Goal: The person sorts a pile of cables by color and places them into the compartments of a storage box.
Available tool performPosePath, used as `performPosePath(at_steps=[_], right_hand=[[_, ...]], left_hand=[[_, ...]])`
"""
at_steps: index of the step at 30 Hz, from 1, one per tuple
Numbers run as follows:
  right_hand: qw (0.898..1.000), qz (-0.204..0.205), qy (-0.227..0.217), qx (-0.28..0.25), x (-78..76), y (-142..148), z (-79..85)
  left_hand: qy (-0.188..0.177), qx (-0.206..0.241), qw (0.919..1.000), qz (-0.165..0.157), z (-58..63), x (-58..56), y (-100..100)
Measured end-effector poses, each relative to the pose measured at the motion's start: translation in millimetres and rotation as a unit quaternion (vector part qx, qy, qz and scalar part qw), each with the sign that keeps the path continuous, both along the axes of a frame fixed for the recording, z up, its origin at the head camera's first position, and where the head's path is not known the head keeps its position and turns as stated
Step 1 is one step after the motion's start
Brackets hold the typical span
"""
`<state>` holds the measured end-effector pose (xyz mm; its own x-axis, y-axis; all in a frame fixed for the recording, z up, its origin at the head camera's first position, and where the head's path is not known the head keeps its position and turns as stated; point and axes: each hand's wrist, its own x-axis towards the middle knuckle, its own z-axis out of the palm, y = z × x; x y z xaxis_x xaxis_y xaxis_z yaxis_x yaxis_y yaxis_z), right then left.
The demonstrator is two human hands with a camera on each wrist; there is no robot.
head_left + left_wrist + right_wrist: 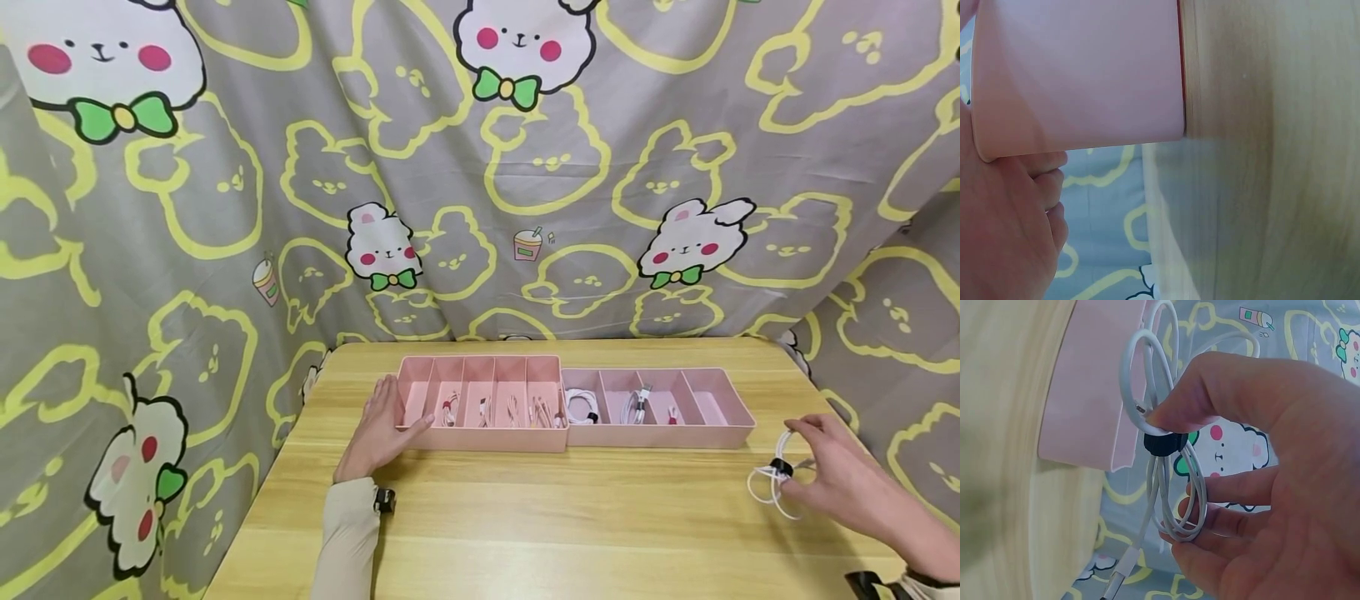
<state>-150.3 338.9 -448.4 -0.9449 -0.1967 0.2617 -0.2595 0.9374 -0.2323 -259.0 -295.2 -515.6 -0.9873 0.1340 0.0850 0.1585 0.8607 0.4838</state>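
My right hand (840,475) holds a coiled white charging cable (1169,481) above the table, right of the boxes. A black cable tie (1165,444) wraps the coil's middle, with the thumb pressed just by it; a USB plug (1124,565) hangs below in the right wrist view. The left hand (378,433) rests against the left end of a pink divided box (487,440), thumb at its front rim and fingers along the end wall. In the left wrist view that hand (1007,219) touches the box corner.
A second, paler pink divided box (660,437) adjoins the first on its right. Tied cables lie in several compartments, including a white coil (581,406) and a grey-white bundle (636,404). The wooden table (555,517) meets a patterned curtain (450,167) behind and at the sides.
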Motion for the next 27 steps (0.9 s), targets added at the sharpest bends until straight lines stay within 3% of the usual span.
performPosePath(at_steps=[2,9,17,27], right_hand=[[1.0,0.004,0.01,0.001,-2.0,1,0.1],[0.999,-0.001,-0.029,-0.014,-6.9,3,7.5],[1.0,0.015,0.011,-0.011,-14.0,4,8.1],[1.0,0.025,0.01,-0.006,-23.7,7,13.7]], left_hand=[[-0.003,0.005,1.0,0.0,0.4,0.3,0],[-0.002,0.001,1.0,-0.003,1.3,-0.4,1],[0.001,0.008,1.0,-0.005,0.1,-0.3,0],[0.004,0.01,0.9999,-0.005,0.0,0.9,-1]])
